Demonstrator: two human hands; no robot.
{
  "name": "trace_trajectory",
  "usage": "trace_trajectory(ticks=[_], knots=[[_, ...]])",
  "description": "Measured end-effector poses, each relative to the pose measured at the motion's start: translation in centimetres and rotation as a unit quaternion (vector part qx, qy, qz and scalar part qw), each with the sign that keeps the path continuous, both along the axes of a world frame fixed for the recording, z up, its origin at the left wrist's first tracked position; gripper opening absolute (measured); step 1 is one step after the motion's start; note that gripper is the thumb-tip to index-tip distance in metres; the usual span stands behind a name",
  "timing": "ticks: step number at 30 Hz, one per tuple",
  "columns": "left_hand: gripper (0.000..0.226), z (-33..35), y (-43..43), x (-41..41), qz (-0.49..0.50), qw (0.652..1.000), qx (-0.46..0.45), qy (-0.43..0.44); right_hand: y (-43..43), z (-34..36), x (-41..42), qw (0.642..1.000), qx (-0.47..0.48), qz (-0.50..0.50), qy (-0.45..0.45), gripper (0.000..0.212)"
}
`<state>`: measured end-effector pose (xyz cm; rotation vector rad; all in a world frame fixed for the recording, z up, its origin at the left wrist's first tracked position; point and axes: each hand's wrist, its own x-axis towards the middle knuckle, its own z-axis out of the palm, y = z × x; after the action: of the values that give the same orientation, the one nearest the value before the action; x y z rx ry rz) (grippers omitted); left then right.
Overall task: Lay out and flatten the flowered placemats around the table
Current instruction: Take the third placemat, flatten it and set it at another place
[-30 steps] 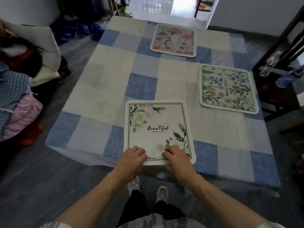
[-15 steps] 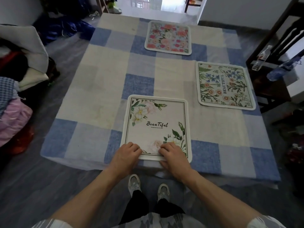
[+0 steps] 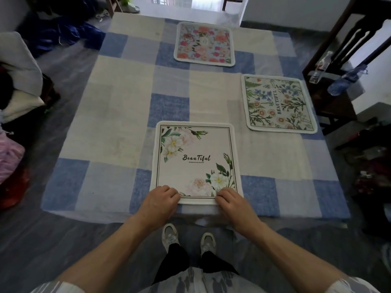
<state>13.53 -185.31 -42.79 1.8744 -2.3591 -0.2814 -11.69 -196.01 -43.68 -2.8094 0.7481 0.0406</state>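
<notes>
- near placemat (image 3: 195, 161): on the bench (image 3: 118, 115), centred at its near edge.
- right placemat (image 3: 279, 103): on the bench's right side, behind and right of the near placemat.
- far placemat (image 3: 204, 44): centred at the bench's far edge.
- chair (image 3: 334, 104): right of the bench, beside the right placemat.

Dim room, grey floor (image 3: 63, 240)
Dark wooden chair (image 3: 332, 108) at the right edge — daylight through a doorway (image 3: 203, 0) at top centre.

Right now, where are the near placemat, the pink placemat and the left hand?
near placemat (image 3: 195, 166): head view, just below its printed word.
pink placemat (image 3: 204, 44): head view, on its flowered middle.
left hand (image 3: 159, 200): head view, on its back.
</notes>
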Motion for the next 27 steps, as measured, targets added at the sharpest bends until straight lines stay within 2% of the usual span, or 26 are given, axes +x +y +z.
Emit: trace_trajectory(ticks=[12,15,21,27], knots=[[0.020,-0.1,0.6,0.4,0.009,0.999,-0.041,-0.003,0.4,-0.4,-1.2,0.997,-0.015,-0.071,-0.012,0.034],[0.011,0.1,0.8,0.6,0.015,0.998,-0.062,-0.004,0.5,-0.4,-1.3,0.996,-0.017,-0.082,-0.033,0.022],[0.009,0.5,1.0,1.0,0.018,0.997,-0.074,-0.015,0.6,-0.8,-1.2,0.993,0.003,-0.110,-0.052,0.012],[0.007,0.4,1.7,1.5,0.022,0.996,-0.076,-0.028,1.5,-1.1,-0.6,0.995,0.003,-0.098,-0.029,0.015]])
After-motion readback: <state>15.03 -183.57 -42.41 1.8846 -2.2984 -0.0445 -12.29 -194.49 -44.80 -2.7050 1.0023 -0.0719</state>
